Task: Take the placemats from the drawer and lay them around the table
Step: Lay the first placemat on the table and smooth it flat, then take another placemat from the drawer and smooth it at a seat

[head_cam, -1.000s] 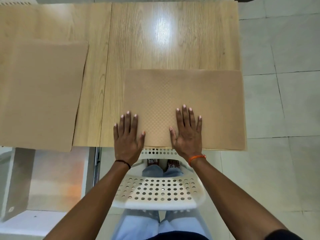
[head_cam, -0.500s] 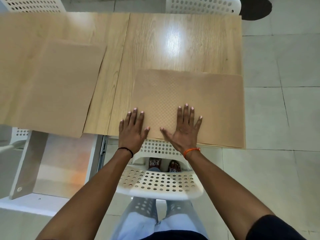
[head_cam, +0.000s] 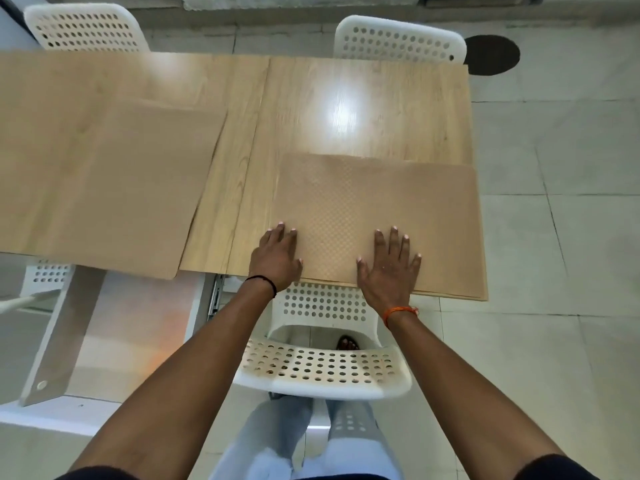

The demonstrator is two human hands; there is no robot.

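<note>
A tan dotted placemat point(head_cam: 398, 206) lies at the near right corner of the light wooden table point(head_cam: 346, 109), its near and right edges overhanging slightly. A thin layered edge shows under its near side. My left hand point(head_cam: 277, 259) rests flat on its near left corner, fingers spread. My right hand point(head_cam: 389, 265) presses flat on its near edge, fingers apart. A second tan placemat point(head_cam: 114, 188) lies on the left half of the table, skewed, its near corner hanging over the edge.
A white perforated chair point(head_cam: 322, 362) stands between me and the table, under my arms. Two more white chairs point(head_cam: 398, 39) stand at the far side. A white chair point(head_cam: 45, 275) and a table leg point(head_cam: 65, 327) are at the near left. Tiled floor lies to the right.
My view has pulled back and tilted up, showing the far chairs. My hands have spread wider apart along the near edge of the right placemat. The placemats have stayed put.
</note>
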